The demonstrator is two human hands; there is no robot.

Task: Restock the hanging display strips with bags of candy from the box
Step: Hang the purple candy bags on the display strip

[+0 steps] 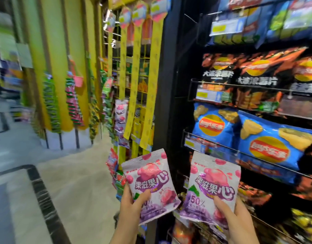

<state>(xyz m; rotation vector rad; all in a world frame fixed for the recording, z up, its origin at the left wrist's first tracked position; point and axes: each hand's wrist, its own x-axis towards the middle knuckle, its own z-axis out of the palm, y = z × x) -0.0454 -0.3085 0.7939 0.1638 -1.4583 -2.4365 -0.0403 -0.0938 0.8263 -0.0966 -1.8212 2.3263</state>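
The left thumb [142,195] lay across the front of one candy bag [150,184], with the other fingers hidden behind it, so the left hand [132,206] pinched the bag by its lower left corner. The bag stood upright, tilted slightly to the left, its pink-and-purple printed face toward the camera. The right thumb [222,206] pressed the front of a second candy bag [213,185] near its lower right edge, the remaining fingers curled behind; the right hand [239,221] thus gripped that bag upright. The two bags were held side by side, near each other but apart, low in the frame.

Above and behind the left-hand bag hung several yellow display strips [149,95], mostly bare along their length. One strip further left carried a few bags of the same pink-and-purple kind [120,111], hanging one above another. To the right of the strips stood a dark shelf unit [169,103] with wire rails holding blue chip bags [267,143] and, one tier higher, black-and-orange chip bags [257,73]. To the far left, more strips loaded with green and red packets [72,101] hung against yellow pillars [51,50]. The box could not be seen.
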